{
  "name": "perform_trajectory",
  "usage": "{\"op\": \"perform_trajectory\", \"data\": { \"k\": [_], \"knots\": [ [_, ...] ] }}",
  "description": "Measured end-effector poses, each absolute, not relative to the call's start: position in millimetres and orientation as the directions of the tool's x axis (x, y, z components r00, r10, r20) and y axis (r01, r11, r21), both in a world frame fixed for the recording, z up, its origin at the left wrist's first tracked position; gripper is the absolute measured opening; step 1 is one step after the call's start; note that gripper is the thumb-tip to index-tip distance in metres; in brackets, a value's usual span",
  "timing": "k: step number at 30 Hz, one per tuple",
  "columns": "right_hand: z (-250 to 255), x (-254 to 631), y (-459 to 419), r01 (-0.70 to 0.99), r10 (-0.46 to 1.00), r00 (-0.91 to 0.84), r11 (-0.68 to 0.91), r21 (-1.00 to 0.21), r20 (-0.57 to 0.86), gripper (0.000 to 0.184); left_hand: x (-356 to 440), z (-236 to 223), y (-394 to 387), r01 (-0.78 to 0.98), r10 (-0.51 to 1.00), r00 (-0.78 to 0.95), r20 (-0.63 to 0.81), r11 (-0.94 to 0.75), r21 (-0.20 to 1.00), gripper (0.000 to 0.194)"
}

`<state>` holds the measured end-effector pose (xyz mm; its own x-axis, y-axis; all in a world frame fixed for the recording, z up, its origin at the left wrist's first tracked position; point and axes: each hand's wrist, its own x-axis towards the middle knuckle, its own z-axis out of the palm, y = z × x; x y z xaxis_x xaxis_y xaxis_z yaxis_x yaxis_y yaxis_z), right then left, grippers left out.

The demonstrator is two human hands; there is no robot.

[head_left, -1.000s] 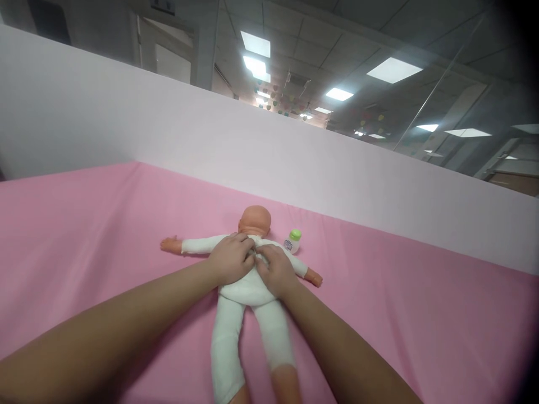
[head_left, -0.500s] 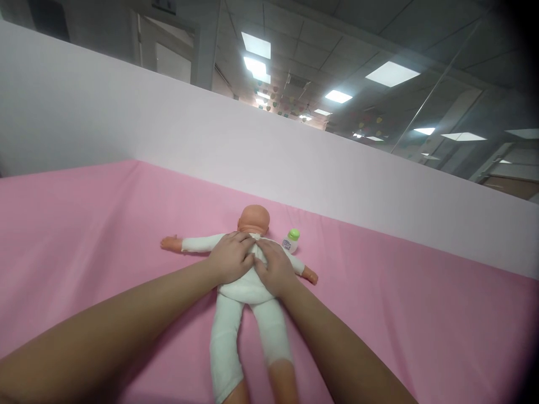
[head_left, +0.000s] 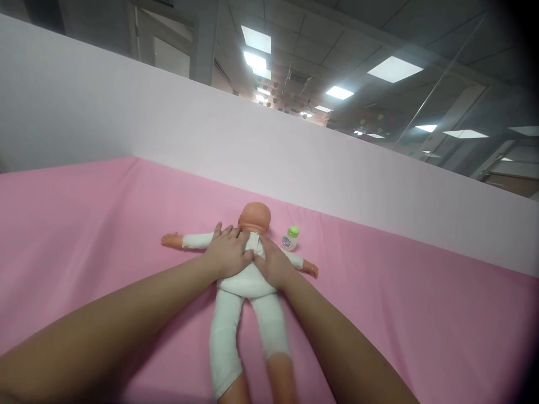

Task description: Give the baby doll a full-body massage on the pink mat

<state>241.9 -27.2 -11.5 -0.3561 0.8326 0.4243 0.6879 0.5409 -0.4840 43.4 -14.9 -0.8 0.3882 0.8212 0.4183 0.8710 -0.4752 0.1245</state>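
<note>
A baby doll (head_left: 246, 283) with a white cloth body lies face down, its bald head away from me and its arms stretched out to the sides. My left hand (head_left: 229, 252) rests flat on the left of the doll's upper back, fingers spread toward its shoulder. On the right of the back lies my right hand (head_left: 273, 262), open, its fingers pointing up toward the shoulder and partly hidden. The thumbs come close together over the spine. Just beyond the doll's right-hand arm stands a small clear bottle (head_left: 290, 239) with a green cap and a printed label.
A pink sheet (head_left: 379, 314) with some folds covers the surface under the doll. Behind it runs a low white wall (head_left: 202, 134). Past the wall are a glass panel, a door and ceiling lights (head_left: 394, 69).
Both hands have slid outward from the spine toward the doll's shoulders. The left fingers have spread further apart, and more of the white cloth at the neck shows between the hands.
</note>
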Motion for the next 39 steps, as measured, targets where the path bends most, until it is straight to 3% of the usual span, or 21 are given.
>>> {"op": "perform_trajectory", "data": {
  "k": [3, 6, 10, 13, 15, 17, 25, 28, 33, 36, 39],
  "knots": [
    [-11, 243, -27, 0.689, 0.848, -0.351, 0.521, -0.504, 0.396, 0.059, 43, -1, -14, 0.871, 0.847, 0.385, 0.367, -0.465, 0.16, 0.055],
    [-12, 243, -30, 0.701, 0.84, -0.315, 0.519, -0.488, 0.441, 0.055, 41, 9, -21, 0.865, 0.803, 0.385, 0.454, -0.485, 0.124, 0.049],
    [-11, 243, -36, 0.758, 0.779, -0.292, 0.542, -0.363, 0.554, 0.052, 34, 31, -28, 0.871, 0.744, 0.396, 0.539, -0.489, 0.036, 0.032],
    [-9, 243, -39, 0.794, 0.727, -0.291, 0.546, -0.267, 0.622, 0.047, 24, 37, -23, 0.928, 0.886, 0.288, 0.364, -0.352, 0.121, 0.044],
    [-9, 243, -39, 0.802, 0.725, -0.296, 0.542, -0.25, 0.622, 0.041, 16, 34, -15, 0.948, 0.955, 0.209, 0.211, -0.251, 0.197, 0.061],
    [-10, 243, -39, 0.811, 0.75, -0.292, 0.524, -0.263, 0.594, 0.038, 10, 27, -7, 0.946, 0.975, 0.168, 0.148, -0.202, 0.253, 0.068],
    [-15, 243, -33, 0.821, 0.855, -0.197, 0.411, -0.395, 0.48, 0.038, 11, 19, -5, 0.912, 0.969, 0.157, 0.189, -0.216, 0.349, 0.065],
    [-13, 242, -30, 0.8, 0.876, -0.187, 0.399, -0.449, 0.445, 0.037, 15, 20, -8, 0.858, 0.965, 0.115, 0.238, -0.217, 0.466, 0.057],
    [-13, 243, -29, 0.62, 0.912, -0.182, 0.397, -0.677, 0.368, 0.038, 24, 13, -8, 0.457, 0.964, -0.012, 0.266, -0.232, 0.859, 0.043],
    [-13, 241, -31, 0.44, 0.928, -0.208, 0.37, -0.818, 0.308, 0.047, 28, 15, -11, 0.242, 0.964, -0.052, 0.26, -0.24, 0.94, 0.034],
    [-10, 238, -36, 0.265, 0.945, -0.285, 0.241, -0.933, 0.163, 0.067, 31, 24, -20, 0.141, 0.942, 0.033, 0.335, -0.336, 0.931, 0.033]
  ]
}}
